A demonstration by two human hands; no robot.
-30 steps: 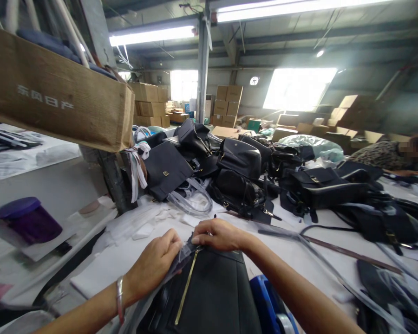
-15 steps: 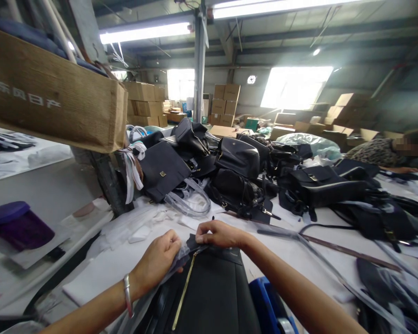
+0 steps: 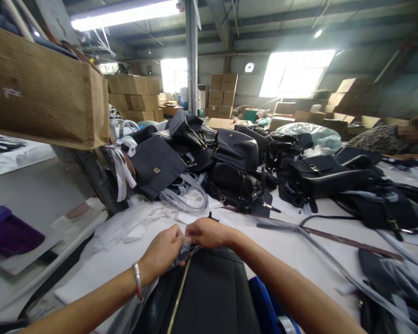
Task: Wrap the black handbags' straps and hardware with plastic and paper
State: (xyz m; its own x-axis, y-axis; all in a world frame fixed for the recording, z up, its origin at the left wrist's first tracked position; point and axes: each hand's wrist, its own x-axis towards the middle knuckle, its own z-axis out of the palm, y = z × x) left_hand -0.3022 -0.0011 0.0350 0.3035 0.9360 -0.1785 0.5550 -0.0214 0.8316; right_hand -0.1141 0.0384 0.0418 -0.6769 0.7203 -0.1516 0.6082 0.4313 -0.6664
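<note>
A black bag (image 3: 216,292) with a gold zipper (image 3: 179,294) stands close in front of me. At its far top end my left hand (image 3: 163,250), a silver bangle on the wrist, pinches clear plastic wrap (image 3: 184,253). My right hand (image 3: 209,233) meets it there, fingers closed at the same spot. What lies between the right fingertips is too small and covered to make out. A small dark tip sticks up behind the right hand.
Black bags (image 3: 237,148) are piled across the white table (image 3: 282,250). A blue object (image 3: 264,301) sits right of the near bag. A brown fabric bag (image 3: 48,88) hangs upper left. A person (image 3: 376,138) is at the far right. Plastic-wrapped straps (image 3: 320,246) lie at right.
My right hand has moved left and now meets my left hand. The dark flap seen between them is now mostly covered. The camera view has shifted slightly.
</note>
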